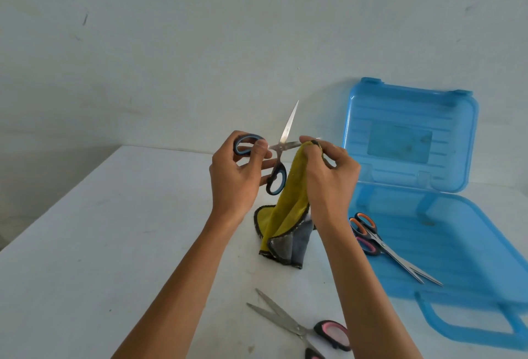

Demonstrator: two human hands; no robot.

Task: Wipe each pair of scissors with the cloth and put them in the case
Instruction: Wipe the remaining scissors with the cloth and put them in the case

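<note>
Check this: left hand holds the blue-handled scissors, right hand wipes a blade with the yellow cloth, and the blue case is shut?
Wrong on one point: the head view shows the blue case open, lid raised. Left hand, blue-handled scissors, right hand and yellow cloth are as stated.

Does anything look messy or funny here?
Yes. The orange-handled scissors lie crooked in the blue case, handles poking over its rim, so the lid may not shut. The pink scissors on the table lie with blades open.

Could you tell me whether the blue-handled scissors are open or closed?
Open: the blue-handled scissors have blades spread apart, one pointing up, the other inside the yellow cloth.
</note>
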